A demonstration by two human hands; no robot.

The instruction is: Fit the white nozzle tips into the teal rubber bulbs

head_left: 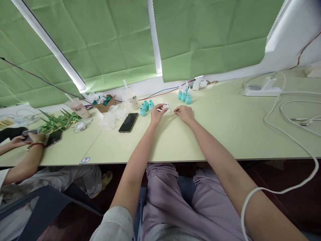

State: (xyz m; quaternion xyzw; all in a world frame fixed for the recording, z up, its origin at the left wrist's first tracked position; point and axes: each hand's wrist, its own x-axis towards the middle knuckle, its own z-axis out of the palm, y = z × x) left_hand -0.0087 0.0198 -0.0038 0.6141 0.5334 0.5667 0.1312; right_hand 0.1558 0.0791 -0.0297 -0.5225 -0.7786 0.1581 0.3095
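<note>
My left hand (157, 114) is closed in a pinch on a small white plastic part (165, 106), held just above the table. Beside it lie several more little white pieces (169, 107), too small to make out well. To the right, my right hand (185, 113) rests low with fingertips pressed together; what they hold, if anything, is hidden. Left of my left hand stand several teal rubber bulbs (143, 111) with open tops. Behind my right hand is a group of teal bulbs (188, 99) fitted with white pointed tips.
A phone (128, 123), clear plastic bags (114, 115), a drink cup (134, 101) and a cardboard box (105, 105) lie leftward. Further left, a person's hands (36, 138) hold a phone near green leaves (60, 121). A power strip (262, 91) and white cable (276, 125) occupy the right.
</note>
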